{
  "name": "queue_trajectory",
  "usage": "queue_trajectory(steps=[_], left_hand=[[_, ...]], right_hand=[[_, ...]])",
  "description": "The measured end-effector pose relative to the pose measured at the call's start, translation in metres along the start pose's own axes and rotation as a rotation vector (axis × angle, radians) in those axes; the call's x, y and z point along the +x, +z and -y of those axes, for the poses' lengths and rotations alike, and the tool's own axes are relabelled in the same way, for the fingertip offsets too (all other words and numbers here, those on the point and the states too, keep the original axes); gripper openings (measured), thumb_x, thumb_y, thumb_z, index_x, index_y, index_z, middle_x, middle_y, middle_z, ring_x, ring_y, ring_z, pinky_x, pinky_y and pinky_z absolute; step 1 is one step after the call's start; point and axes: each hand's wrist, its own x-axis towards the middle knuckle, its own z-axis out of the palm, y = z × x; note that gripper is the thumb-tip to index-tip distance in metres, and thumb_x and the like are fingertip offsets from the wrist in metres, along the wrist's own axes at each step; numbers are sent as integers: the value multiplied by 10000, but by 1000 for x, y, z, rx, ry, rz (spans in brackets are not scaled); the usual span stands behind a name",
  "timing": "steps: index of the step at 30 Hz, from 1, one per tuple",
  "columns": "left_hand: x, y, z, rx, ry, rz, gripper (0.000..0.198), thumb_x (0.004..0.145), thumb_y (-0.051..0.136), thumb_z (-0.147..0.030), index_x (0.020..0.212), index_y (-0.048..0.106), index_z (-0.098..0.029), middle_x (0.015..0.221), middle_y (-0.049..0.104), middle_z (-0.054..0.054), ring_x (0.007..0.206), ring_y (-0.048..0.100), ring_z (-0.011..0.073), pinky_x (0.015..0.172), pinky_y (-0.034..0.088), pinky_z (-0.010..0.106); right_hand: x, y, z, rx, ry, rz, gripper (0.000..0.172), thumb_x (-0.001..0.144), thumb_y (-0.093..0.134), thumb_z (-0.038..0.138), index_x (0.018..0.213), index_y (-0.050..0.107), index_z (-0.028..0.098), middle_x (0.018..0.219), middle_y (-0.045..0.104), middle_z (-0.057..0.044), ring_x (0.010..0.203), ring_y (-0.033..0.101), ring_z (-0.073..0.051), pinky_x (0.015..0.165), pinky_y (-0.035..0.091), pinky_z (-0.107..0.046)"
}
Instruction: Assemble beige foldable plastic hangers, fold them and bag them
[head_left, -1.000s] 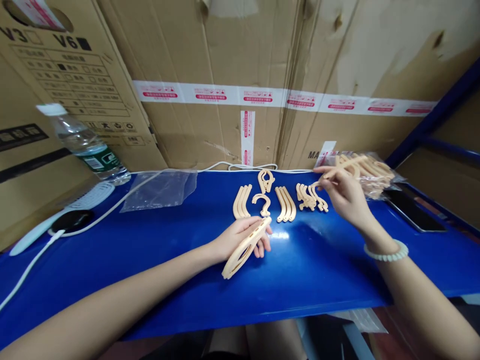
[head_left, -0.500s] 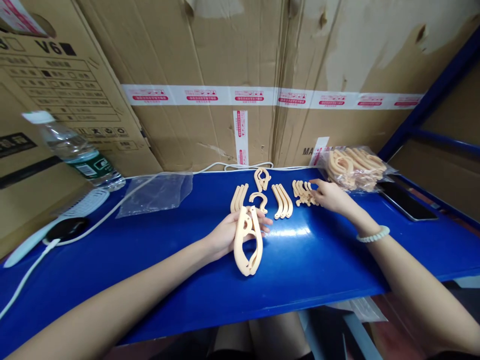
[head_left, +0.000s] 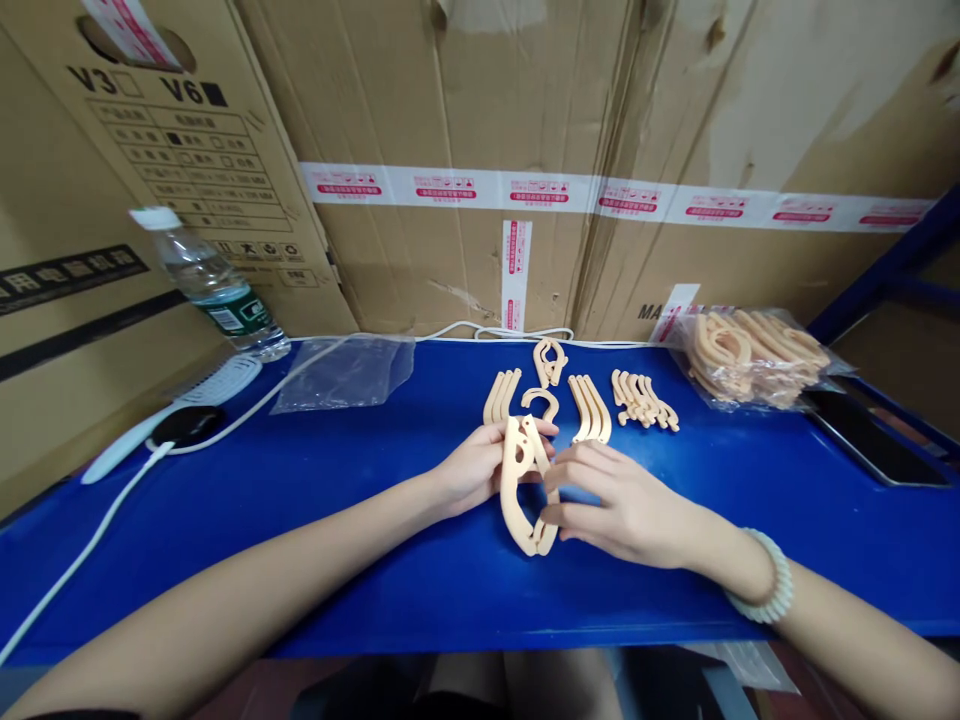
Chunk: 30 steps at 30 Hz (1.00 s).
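My left hand [head_left: 480, 465] holds a cream folding hanger [head_left: 514, 500] upright above the blue table, its fingers behind the upper part. At the hanger's right side is my right hand [head_left: 626, 500], fingers bent against its right arm; whether they pinch a small part is hidden. Behind lie a hook piece [head_left: 551, 401], a folded hanger [head_left: 550, 362], curved arms on the left [head_left: 502, 396] and curved arms on the right [head_left: 591, 408]. Several small pieces [head_left: 643, 400] lie in a row farther right.
A bag of cream parts [head_left: 754, 355] and a phone [head_left: 874, 437] lie on the right of the table [head_left: 420, 600]. On the left are a bottle [head_left: 225, 295], a brush [head_left: 217, 385], a black puck [head_left: 187, 425] with a cable and a clear bag [head_left: 345, 372]. Cardboard stands behind.
My right hand has come from the small pieces to the right side of the hanger. My left hand still holds the hanger. The view has shifted a little to the left.
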Motion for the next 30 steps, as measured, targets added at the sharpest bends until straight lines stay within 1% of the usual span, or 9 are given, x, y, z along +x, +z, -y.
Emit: queue_trajectory(steps=[2, 7, 11, 14, 17, 20, 24, 27, 30], left_hand=[[-1, 1, 0, -26, 21, -22, 305, 768, 752, -213, 1059, 716, -126, 874, 734, 96, 816, 697, 211, 771, 555, 319], [-5, 9, 2, -54, 83, -17, 481, 896, 615, -552, 1115, 663, -127, 974, 738, 147, 953, 700, 286, 820, 565, 393], [-12, 13, 10, 265, 204, -35, 405, 847, 711, -490, 1018, 661, -125, 962, 736, 116, 882, 702, 257, 788, 568, 350], [-17, 13, 15, 476, 307, -115, 345, 904, 636, -481, 940, 647, -138, 849, 724, 71, 762, 687, 205, 727, 556, 298], [-19, 10, 16, 559, 355, -207, 332, 936, 583, -477, 907, 634, -150, 771, 704, 43, 713, 672, 181, 689, 542, 268], [-19, 8, 16, 541, 363, -289, 356, 934, 577, -505, 913, 616, -152, 750, 702, 38, 672, 672, 172, 642, 546, 259], [-19, 10, 16, 456, 350, -301, 425, 907, 586, -573, 874, 589, -149, 743, 704, 51, 614, 678, 175, 607, 578, 282], [-19, 12, 16, 436, 354, -302, 451, 884, 611, -592, 900, 597, -141, 731, 709, 59, 613, 691, 184, 609, 589, 286], [-18, 12, 16, 417, 337, -310, 462, 871, 631, -589, 948, 609, -134, 715, 707, 51, 602, 693, 189, 607, 596, 294]], right_hand=[[0, 7, 2, -50, -32, -46, 109, 981, 571, 180, 1018, 674, 181, 1060, 669, -76, 1075, 567, -214, 935, 463, -398], [-3, 14, 0, -189, -82, -124, 131, 981, 550, 131, 989, 671, 181, 1027, 689, -62, 1085, 585, -196, 989, 457, -407], [-2, 15, 0, -306, -51, -146, 169, 978, 527, 114, 946, 673, 192, 1022, 701, -64, 1069, 596, -199, 1000, 450, -432], [-1, 15, 2, -381, -42, -184, 166, 964, 537, 104, 921, 669, 195, 995, 704, -57, 1039, 597, -204, 989, 445, -437], [0, 14, 3, -422, -26, -207, 153, 949, 548, 93, 919, 661, 192, 944, 694, -49, 992, 600, -206, 984, 431, -434], [-1, 13, 1, -433, 53, -178, 196, 960, 479, 80, 927, 640, 186, 957, 680, -72, 1010, 591, -224, 997, 404, -456], [-2, 14, -3, -434, 215, -64, 240, 966, 385, 101, 893, 599, 182, 984, 665, -112, 958, 570, -250, 1026, 344, -510], [-3, 17, -5, -433, 273, 31, 208, 942, 405, 109, 839, 570, 183, 829, 635, -78, 791, 540, -225, 949, 359, -447], [-4, 18, -5, -409, 244, 57, 187, 894, 432, 77, 810, 556, 189, 723, 596, -42, 705, 493, -203, 820, 350, -378]])
